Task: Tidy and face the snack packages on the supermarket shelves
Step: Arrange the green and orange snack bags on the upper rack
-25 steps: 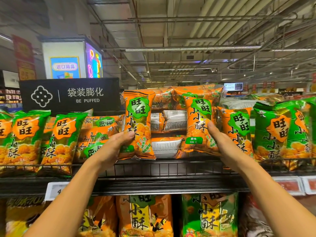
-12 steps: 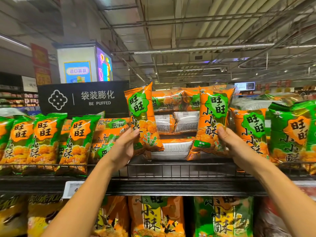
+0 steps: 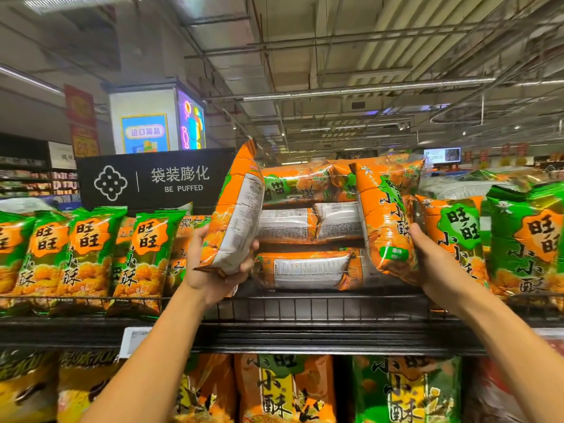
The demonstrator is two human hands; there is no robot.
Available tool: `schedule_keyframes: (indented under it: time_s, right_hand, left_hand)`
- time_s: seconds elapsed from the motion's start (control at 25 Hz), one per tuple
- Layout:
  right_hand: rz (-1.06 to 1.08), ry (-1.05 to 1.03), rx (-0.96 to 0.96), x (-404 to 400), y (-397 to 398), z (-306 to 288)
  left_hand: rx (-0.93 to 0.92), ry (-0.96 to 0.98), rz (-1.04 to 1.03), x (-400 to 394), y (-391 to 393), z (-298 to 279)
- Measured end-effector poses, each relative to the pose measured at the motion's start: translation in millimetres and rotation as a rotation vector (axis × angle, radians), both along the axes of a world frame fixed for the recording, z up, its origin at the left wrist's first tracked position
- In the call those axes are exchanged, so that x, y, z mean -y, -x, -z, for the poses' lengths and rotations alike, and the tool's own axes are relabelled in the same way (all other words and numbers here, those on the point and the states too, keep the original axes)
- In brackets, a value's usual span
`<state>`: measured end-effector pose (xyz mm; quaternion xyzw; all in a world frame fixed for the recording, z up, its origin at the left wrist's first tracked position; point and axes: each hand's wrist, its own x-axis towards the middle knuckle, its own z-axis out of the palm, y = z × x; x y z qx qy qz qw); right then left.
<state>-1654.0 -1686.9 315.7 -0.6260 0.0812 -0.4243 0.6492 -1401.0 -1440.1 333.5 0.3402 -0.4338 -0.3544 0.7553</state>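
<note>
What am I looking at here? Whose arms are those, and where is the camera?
The camera sits on a person's head, looking forward and down, so the two arms are that person's own. They are in a supermarket, at a black wire shelf full of snack bags. The left hand holds one orange bag, turned so its white back label shows. The right hand holds another orange bag with its front partly showing. Between them lie flat orange bags stacked on the shelf. Green bags stand to the left, under a black sign reading BE PUFFED.

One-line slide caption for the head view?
Left hand and right hand each grip an orange snack bag at the top shelf.
</note>
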Motion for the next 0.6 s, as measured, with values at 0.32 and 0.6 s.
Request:
schedule_keyframes:
  time_s: [0.32, 0.6]
  right_hand:
    - [-0.017, -0.045, 0.012, 7, -2, 1]
    - [-0.115, -0.176, 0.117, -5, 9, -14]
  left_hand:
    - [0.03, -0.039, 0.004, -1, -4, 1]
    - [0.166, -0.183, -0.194, 16, -1, 6]
